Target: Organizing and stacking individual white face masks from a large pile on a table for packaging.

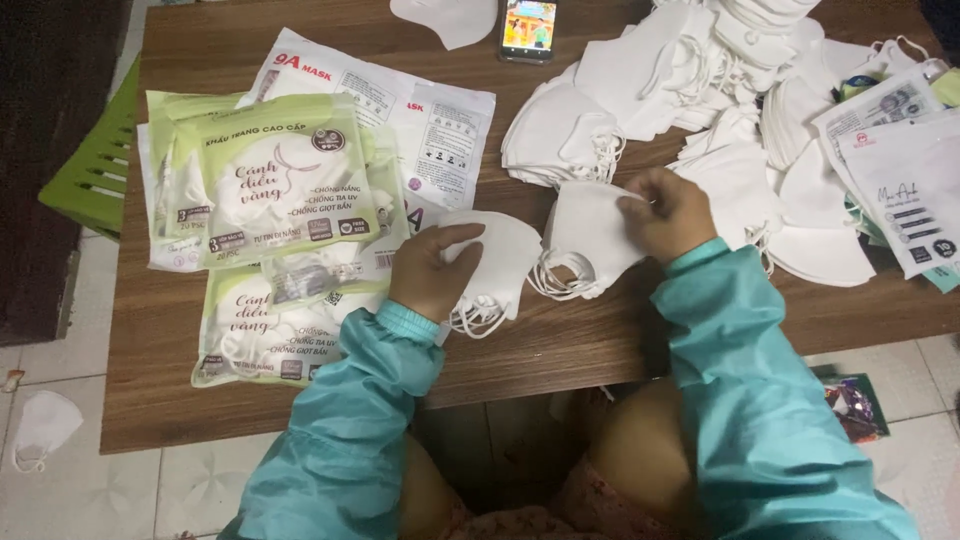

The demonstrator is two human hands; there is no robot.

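My left hand [432, 270] rests on a small stack of white folded face masks [500, 270] with ear loops hanging toward me, near the front of the wooden table [160, 330]. My right hand [672, 212] pinches the top edge of another white mask stack [585, 240] just to the right of it. Both arms wear teal sleeves. A large heap of loose white masks [700, 70] spreads over the far right of the table.
Green and white plastic mask packets [270, 180] lie in a pile at the left. More printed packets [900, 170] sit at the right edge. A phone [528, 28] with a lit screen lies at the far edge. One mask [42, 428] lies on the tiled floor.
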